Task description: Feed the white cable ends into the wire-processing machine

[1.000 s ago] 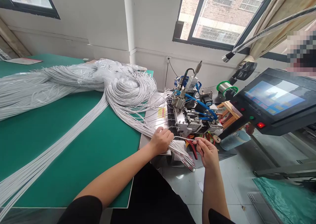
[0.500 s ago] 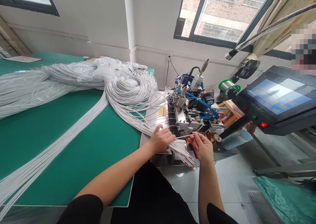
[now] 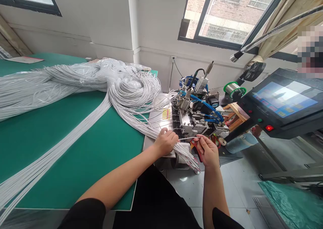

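Left hand (image 3: pixel 165 143): closed around a bundle of white cables (image 3: pixel 185 155), lower centre of the frame; the reddish-tipped ends fan toward the lower right.
Right hand (image 3: pixel 209 152): fingertips pinched narrow on a single cable (image 3: pixel 188 138), right of the left hand and before the machine (image 3: pixel 186 116).
Risk, bundle: a loosened left grip could let the ends slide out of line, since they project unsupported beyond it.
Risk, single cable: a hard pull could draw it from the small pinch or kink it.
Risk, surroundings: the cable could snag on the machine or the red tool (image 3: pixel 194 144), both close by.
Change from one second earlier: the right hand sits higher and slightly left; the single cable runs straighter; the left hand is almost unmoved.
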A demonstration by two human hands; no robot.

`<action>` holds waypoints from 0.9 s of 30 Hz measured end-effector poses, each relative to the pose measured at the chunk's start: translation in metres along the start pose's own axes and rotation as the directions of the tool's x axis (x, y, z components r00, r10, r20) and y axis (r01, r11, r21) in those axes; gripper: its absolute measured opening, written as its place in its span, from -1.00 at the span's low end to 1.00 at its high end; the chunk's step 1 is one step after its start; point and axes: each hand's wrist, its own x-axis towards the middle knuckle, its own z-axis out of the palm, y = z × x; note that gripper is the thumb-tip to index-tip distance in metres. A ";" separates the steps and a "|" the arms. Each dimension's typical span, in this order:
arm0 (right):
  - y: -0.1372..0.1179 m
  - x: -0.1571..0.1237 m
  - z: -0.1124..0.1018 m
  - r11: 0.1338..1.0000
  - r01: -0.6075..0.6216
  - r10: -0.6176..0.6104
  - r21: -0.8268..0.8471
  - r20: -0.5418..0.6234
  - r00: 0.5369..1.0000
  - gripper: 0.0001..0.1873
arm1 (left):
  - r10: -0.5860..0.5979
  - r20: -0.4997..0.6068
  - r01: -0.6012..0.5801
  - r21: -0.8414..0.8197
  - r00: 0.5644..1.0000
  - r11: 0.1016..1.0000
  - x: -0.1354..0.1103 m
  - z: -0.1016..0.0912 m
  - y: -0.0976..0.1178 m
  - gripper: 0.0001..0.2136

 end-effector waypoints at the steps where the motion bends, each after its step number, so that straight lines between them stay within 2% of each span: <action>1: 0.000 0.000 0.000 1.000 -0.001 0.001 -0.003 0.001 1.000 -0.73 | 0.008 0.011 -0.008 -0.005 1.000 1.000 0.000 0.000 0.000 -0.75; 12: 0.006 0.000 -0.003 0.999 -0.017 0.016 -0.044 -0.015 1.000 -0.73 | 0.025 0.120 -0.017 -0.065 0.992 0.998 -0.001 0.000 -0.002 -0.83; 27: 0.003 -0.001 0.000 0.999 -0.039 0.039 -0.012 -0.040 0.998 -0.74 | 0.036 0.163 -0.023 -0.084 0.986 0.996 -0.003 0.002 -0.004 -0.89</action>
